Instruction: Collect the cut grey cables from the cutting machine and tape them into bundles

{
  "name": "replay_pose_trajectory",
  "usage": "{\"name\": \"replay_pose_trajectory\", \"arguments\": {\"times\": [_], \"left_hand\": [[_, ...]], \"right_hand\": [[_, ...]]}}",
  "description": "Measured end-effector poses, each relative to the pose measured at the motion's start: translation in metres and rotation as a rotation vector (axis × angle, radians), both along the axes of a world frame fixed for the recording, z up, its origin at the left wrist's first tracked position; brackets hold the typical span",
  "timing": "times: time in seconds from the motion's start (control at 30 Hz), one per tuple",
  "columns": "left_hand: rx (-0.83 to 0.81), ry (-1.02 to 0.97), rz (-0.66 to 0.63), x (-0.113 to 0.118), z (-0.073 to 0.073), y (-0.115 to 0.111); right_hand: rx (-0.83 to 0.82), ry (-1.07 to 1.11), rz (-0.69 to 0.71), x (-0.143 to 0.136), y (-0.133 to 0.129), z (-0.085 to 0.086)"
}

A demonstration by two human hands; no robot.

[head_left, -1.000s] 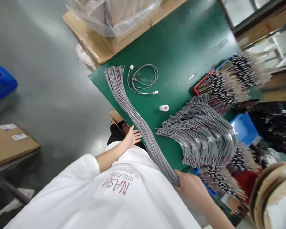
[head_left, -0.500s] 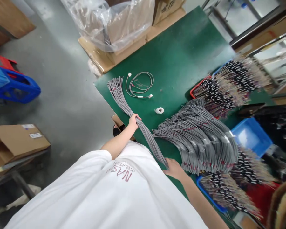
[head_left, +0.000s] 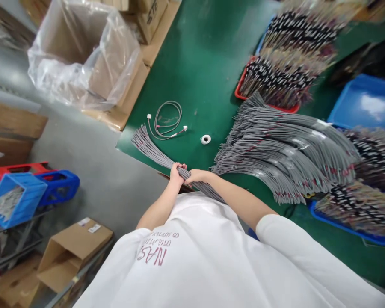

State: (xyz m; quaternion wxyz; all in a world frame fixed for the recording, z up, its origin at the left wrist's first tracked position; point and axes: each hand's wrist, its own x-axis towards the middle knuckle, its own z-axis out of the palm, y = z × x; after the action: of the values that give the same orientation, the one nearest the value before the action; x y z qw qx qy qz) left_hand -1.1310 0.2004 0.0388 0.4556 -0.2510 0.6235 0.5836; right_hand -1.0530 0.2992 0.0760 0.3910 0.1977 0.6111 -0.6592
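A long bundle of grey cables [head_left: 157, 155] lies slantwise over the near edge of the green table. My left hand [head_left: 177, 172] is wrapped round its middle. Right beside it, my right hand [head_left: 194, 176] is closed round the same bundle. The bundle's lower end runs under my right forearm, close to my shirt. Beyond it lies a coiled cable [head_left: 168, 119] with white connectors. A small white roll of tape [head_left: 205, 139] sits to the right of that coil. Taped bundles of grey cables [head_left: 282, 145] are heaped on the right.
A red tray [head_left: 240, 87] and a blue tray [head_left: 349, 233] hold many wires with black and white parts. An empty-looking blue bin [head_left: 365, 102] stands at the right. A plastic-lined carton [head_left: 115, 81] is at the upper left. Blue crates [head_left: 22, 188] and an open carton [head_left: 78, 239] are on the left.
My right hand has moved from the bundle's lower end up to its middle, next to my left hand. The camera view has turned and shifted.
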Motion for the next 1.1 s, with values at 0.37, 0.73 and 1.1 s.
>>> {"name": "replay_pose_trajectory", "arguments": {"times": [0.37, 0.73, 1.1], "left_hand": [[-0.199, 0.681, -0.915, -0.051, 0.091, 0.019], [0.021, 0.808, -1.007, -0.045, 0.027, 0.180], [-0.063, 0.343, -0.246, -0.044, 0.040, -0.103]], "right_hand": [[0.401, -0.046, -0.028, 0.011, -0.012, -0.002], [0.424, -0.013, -0.024, 0.014, -0.003, 0.000], [0.079, -0.033, -0.352, 0.010, -0.005, -0.021]]}}
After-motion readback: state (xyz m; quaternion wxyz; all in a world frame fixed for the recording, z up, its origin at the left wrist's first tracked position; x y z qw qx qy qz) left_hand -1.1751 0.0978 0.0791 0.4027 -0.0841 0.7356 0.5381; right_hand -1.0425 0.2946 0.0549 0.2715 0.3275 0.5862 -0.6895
